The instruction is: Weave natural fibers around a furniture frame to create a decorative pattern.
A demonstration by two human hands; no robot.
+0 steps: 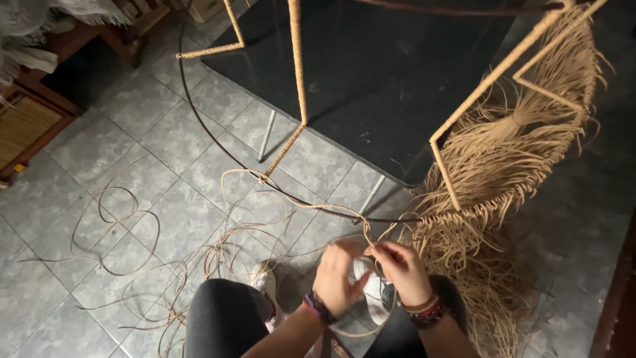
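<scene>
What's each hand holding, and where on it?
Both the left hand and right hand pinch a tan cane strand near its end, below the dark wire ring.

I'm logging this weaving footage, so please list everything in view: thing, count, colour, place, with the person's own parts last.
Wire frame: one, dark hoop with tan-wrapped uprights, centre, standing on the floor.
Loose fibre fringe: one mass, tan, hanging from the frame at right.
Working strand: one, tan, running from the hoop to the hands.
Loose strands: several, tan and brown, coiled on the floor at left.
Table: one, black top with pale legs, upper centre.
Tiled floor: grey, throughout.
Wooden furniture: brown, upper left.
Shoes: two, white, bottom centre.
Bracelets: several, dark and red, on both wrists.
Left hand: pinching the strand.
Right hand: pinching the strand.
</scene>
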